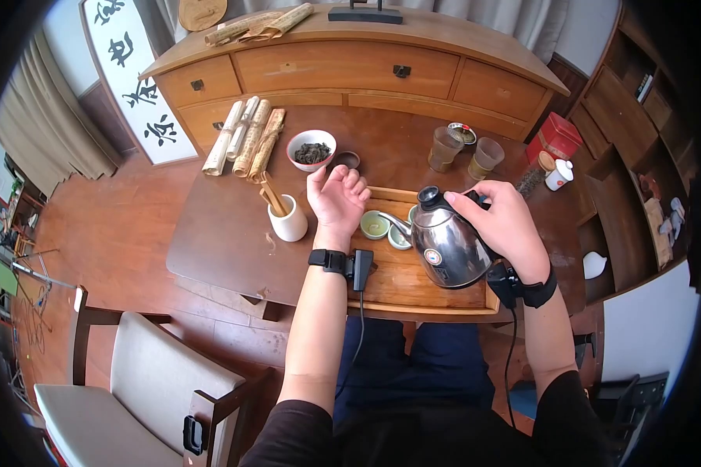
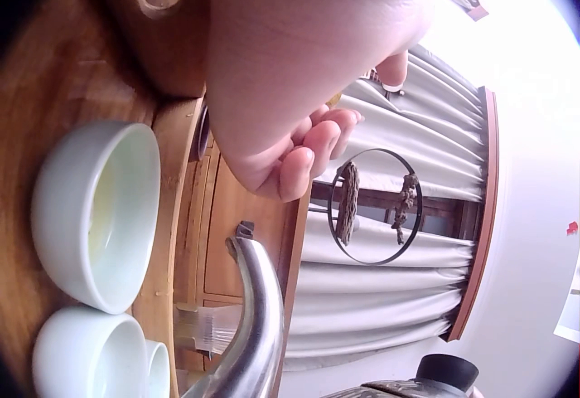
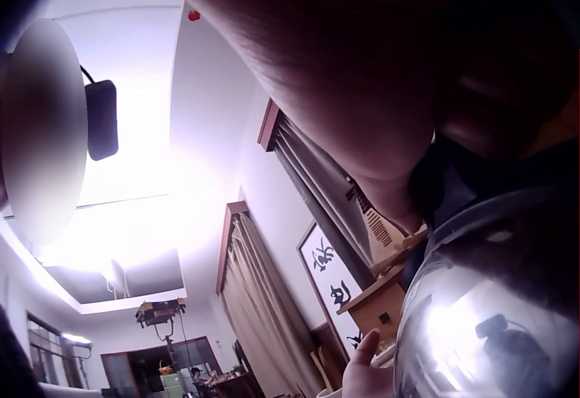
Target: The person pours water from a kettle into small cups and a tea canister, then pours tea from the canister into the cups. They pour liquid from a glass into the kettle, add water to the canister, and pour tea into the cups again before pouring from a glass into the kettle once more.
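The right hand (image 1: 508, 226) grips the black handle of a shiny steel kettle (image 1: 450, 247), held over the right part of a wooden tray (image 1: 436, 310). Its spout (image 2: 261, 312) points left, over small pale green cups (image 1: 374, 226). In the left wrist view, a cup (image 2: 95, 217) holds some yellowish liquid. The left hand (image 1: 339, 201) is palm up at the tray's left edge, its fingers loosely curled and holding nothing. In the right wrist view the kettle's body (image 3: 489, 316) fills the lower right, and the right hand (image 3: 335, 81) is dark above it.
Left of the tray stand a white holder (image 1: 290, 224) with wooden tools and a bowl of dark leaves (image 1: 311, 150). Rolled scrolls (image 1: 245, 140) lie at the back left. Glasses (image 1: 444, 149), a red tin (image 1: 554, 138) and jars (image 1: 558, 176) stand at the back right.
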The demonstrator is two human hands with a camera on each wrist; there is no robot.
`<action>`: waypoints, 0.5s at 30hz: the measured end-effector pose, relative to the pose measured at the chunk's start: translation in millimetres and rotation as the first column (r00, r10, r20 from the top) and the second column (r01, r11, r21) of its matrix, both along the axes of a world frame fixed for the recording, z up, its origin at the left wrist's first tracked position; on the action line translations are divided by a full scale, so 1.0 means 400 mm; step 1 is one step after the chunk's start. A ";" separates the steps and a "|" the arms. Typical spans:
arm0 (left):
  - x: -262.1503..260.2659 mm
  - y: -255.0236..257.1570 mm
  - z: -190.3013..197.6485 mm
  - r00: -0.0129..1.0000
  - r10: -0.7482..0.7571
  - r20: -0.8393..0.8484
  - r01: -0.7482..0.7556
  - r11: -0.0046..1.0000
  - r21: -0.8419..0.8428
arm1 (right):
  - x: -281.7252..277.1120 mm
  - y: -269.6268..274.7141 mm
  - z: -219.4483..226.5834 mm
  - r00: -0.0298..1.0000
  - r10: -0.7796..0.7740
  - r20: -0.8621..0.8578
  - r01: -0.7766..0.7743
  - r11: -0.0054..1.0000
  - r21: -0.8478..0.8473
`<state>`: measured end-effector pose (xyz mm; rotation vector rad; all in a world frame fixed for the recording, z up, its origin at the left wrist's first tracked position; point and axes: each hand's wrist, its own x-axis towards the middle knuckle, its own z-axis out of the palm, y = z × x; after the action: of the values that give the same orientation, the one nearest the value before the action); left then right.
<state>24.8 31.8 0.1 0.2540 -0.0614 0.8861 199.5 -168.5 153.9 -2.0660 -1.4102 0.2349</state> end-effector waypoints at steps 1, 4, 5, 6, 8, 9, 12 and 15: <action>0.000 0.000 0.000 1.000 0.000 -0.002 0.000 1.000 0.002 | -0.002 0.006 0.005 1.000 0.000 0.000 0.000 1.000 0.000; -0.001 0.000 0.001 1.000 -0.001 -0.009 0.001 1.000 0.010 | -0.018 0.021 0.033 0.998 0.007 0.069 -0.004 0.999 -0.043; -0.001 0.000 0.001 1.000 -0.003 -0.014 0.003 1.000 0.017 | -0.024 0.025 0.044 0.997 0.006 0.080 -0.001 0.998 -0.064; -0.001 0.001 -0.001 1.000 -0.003 -0.014 0.003 1.000 0.016 | -0.029 0.029 0.052 0.996 0.006 0.092 0.002 0.996 -0.086; 0.000 0.002 -0.002 1.000 -0.006 -0.008 0.006 1.000 0.012 | -0.033 0.037 0.061 0.995 0.015 0.095 -0.006 0.996 -0.091; 0.000 0.001 -0.001 1.000 -0.006 -0.008 0.006 1.000 0.012 | -0.035 0.039 0.066 0.995 0.024 0.098 -0.015 0.995 -0.096; 0.001 0.001 -0.001 1.000 0.002 -0.020 -0.002 1.000 0.009 | -0.041 0.047 0.078 0.987 0.024 0.156 -0.004 0.992 -0.125; -0.002 0.003 -0.004 1.000 -0.005 -0.005 0.005 1.000 0.011 | -0.047 0.052 0.089 0.984 0.020 0.175 0.007 0.988 -0.152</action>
<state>24.2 33.1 -1.6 0.2665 -0.0621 0.8804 180.6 -147.7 189.6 -2.2537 -1.5456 0.1702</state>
